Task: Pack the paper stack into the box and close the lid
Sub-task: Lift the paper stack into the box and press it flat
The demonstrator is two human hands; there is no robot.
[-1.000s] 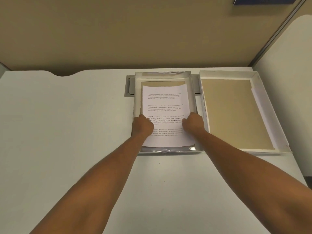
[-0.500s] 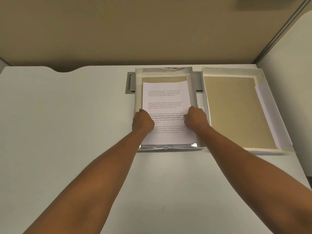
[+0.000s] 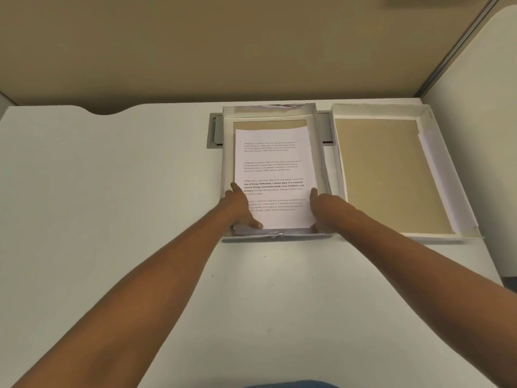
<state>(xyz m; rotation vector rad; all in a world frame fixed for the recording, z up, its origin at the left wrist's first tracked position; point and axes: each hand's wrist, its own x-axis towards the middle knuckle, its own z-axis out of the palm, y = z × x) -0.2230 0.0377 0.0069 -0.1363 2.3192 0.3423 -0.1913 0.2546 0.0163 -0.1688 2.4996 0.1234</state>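
The printed paper stack (image 3: 272,175) lies inside the box (image 3: 227,152), its long axis running away from the person. The left hand (image 3: 239,207) and right hand (image 3: 319,205) flank its near end; neither grip's closure can be told. The upturned lid (image 3: 340,152) sits just right, nearer the right hand.

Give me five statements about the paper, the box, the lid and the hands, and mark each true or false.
1. The printed white paper stack lies inside the silver-walled cardboard box. True.
2. The white tray-shaped lid covers the box. False: it lies open side up on the white table, right of the box.
3. Both hands touch the stack. True: the left hand and the right hand are at its near side edges.
4. The top sheet is blank. False: it carries printed paragraphs.
5. The lid holds a second paper stack. False: only its tan inner face shows.
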